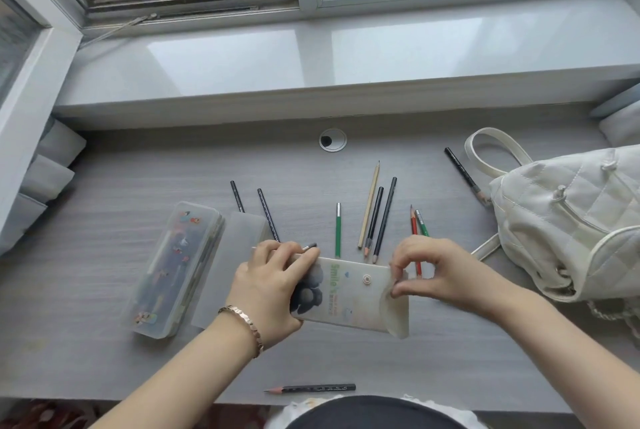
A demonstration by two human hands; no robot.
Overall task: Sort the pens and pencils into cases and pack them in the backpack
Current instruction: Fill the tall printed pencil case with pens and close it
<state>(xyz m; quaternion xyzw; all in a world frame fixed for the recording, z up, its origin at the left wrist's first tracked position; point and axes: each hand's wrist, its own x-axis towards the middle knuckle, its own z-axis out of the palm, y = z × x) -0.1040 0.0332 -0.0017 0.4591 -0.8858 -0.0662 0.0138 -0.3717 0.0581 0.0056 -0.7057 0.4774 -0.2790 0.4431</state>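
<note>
Left hand (273, 285) grips one end of the translucent soft pencil pouch printed "Smile" (349, 293), held just above the grey wood-grain desk (104, 207). Right hand (433, 269) pinches the pouch's flap end between thumb and fingers. Loose pencils lie beyond it; the white quilted backpack (568, 221) sits to the right.

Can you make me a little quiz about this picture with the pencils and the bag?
1. True or false: the white backpack sits at the right of the desk.
2. Which hand holds the flap of the soft pencil pouch? A left hand, B right hand
3. Fill in: the green pencil lies on the ____.

Key: 1 true; 2 B; 3 desk
</note>
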